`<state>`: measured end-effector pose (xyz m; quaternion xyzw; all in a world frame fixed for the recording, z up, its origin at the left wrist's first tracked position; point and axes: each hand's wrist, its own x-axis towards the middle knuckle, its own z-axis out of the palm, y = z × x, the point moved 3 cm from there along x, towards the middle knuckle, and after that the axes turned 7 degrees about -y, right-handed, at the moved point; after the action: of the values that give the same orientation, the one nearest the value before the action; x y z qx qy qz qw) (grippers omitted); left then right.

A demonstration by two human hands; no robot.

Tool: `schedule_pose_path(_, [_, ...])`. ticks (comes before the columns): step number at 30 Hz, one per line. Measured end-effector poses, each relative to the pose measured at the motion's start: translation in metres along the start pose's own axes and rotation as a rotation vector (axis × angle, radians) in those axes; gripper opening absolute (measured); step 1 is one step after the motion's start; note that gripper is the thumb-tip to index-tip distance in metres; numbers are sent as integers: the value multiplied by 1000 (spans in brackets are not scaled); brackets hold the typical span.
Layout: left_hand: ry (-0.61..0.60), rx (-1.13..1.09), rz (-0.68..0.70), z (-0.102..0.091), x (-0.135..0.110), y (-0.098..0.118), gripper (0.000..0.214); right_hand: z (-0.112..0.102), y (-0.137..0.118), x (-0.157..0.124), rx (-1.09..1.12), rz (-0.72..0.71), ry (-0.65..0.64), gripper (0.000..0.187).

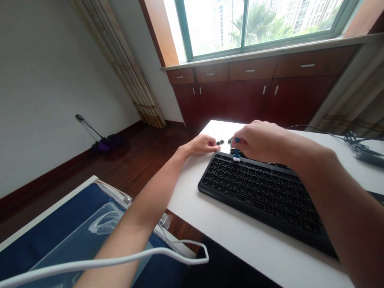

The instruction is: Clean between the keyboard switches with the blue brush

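Observation:
A black keyboard [240, 188] lies on the white table, its key wells bare of keycaps. My right hand [264, 140] is closed around a small blue brush [237, 153]. The brush's white bristles touch the keyboard's top edge, near its far left corner. Just beyond that corner, my left hand [204, 144] rests on the table with its fingers curled in; whatever they may hold is hidden. Several loose black keycaps [221, 141] lie beside its fingertips, and more are partly covered by my right hand.
The white table [192, 204] has a coiled black cable [351, 138] at its right. A white cord [150, 253] crosses in front at lower left, over a blue zippered surface [75, 228]. Red-brown cabinets [246, 96] stand under the window. A purple mop [105, 144] lies by the wall.

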<state>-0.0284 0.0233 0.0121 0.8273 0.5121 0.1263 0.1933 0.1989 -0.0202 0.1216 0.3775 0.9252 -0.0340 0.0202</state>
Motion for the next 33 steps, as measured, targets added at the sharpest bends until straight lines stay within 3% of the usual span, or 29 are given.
schedule_pose_path(3, [2,16,-11,0,0,3,46,-4,-4,-1,4,-33,36,30])
schedule_pose_path(7, [25,60,-24,0,1,6,51,-5,-8,-1,46,-82,-26,35])
schedule_pose_path(12, [14,75,-14,1,2,6,50,-5,-8,-2,-15,-78,1,27])
schedule_pose_path(18, [1,112,-4,1,2,3,27,-9,-27,-5,88,-208,70,37])
schedule_pose_path(23, [-28,123,6,0,2,5,21,9,-37,4,158,-339,29,34])
schedule_pose_path(28, [8,109,-17,-1,0,8,16,8,-35,7,43,-287,183,27])
schedule_pose_path(33, [-19,78,-2,-3,-1,11,19,5,-38,2,135,-305,77,33])
